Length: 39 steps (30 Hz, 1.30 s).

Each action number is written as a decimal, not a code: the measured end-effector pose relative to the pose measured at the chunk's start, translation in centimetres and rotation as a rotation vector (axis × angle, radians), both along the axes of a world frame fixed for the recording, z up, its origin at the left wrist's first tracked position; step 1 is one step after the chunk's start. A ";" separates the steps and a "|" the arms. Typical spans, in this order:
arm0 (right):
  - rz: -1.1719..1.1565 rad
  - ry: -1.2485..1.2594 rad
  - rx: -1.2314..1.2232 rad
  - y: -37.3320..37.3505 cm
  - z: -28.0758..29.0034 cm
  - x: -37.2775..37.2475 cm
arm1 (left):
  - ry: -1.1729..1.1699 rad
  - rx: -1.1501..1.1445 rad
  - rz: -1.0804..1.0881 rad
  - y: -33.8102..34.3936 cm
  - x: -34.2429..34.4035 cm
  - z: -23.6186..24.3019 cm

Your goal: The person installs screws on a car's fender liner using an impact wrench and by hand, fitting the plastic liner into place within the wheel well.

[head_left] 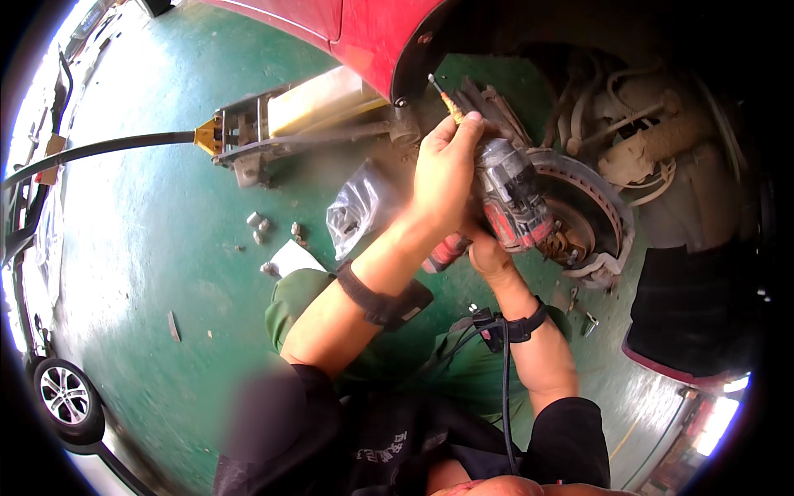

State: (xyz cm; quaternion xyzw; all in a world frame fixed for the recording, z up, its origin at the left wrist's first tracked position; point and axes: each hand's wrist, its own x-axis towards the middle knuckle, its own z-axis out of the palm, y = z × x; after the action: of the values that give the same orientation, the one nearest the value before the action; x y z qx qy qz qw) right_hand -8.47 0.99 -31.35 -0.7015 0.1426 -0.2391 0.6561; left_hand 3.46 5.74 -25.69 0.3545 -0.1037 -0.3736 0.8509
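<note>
A red-and-black cordless power tool (509, 198) points up toward the red car's dark wheel arch. My left hand (445, 172) is closed at its nose, thumb and fingers on a yellowish sleeve with a thin dark bit (452, 107) sticking out. My right hand (488, 252) is wrapped round the tool's handle below, partly hidden by the tool body. To the right, behind the tool, is a rusty brake disc (594, 215) with suspension parts (637, 145) under the car (364, 33).
A yellow floor jack (318, 99) with a long handle lies at upper left. A clear plastic bag (356, 207), small metal parts (258, 223) and a white sheet (294, 256) lie on the green floor. Another car's wheel (66, 397) is far left, a dark panel (678, 314) right.
</note>
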 end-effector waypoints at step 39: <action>-0.074 0.066 0.325 0.2 -4.9 1.7 | 0.236 0.132 0.073 -0.9 1.2 -5.5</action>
State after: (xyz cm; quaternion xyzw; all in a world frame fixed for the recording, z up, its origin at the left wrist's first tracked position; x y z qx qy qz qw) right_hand -6.77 1.24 -36.23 -0.5880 0.2266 -0.2138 0.7465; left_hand 4.65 4.85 -31.18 0.3665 0.0350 -0.3874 0.8452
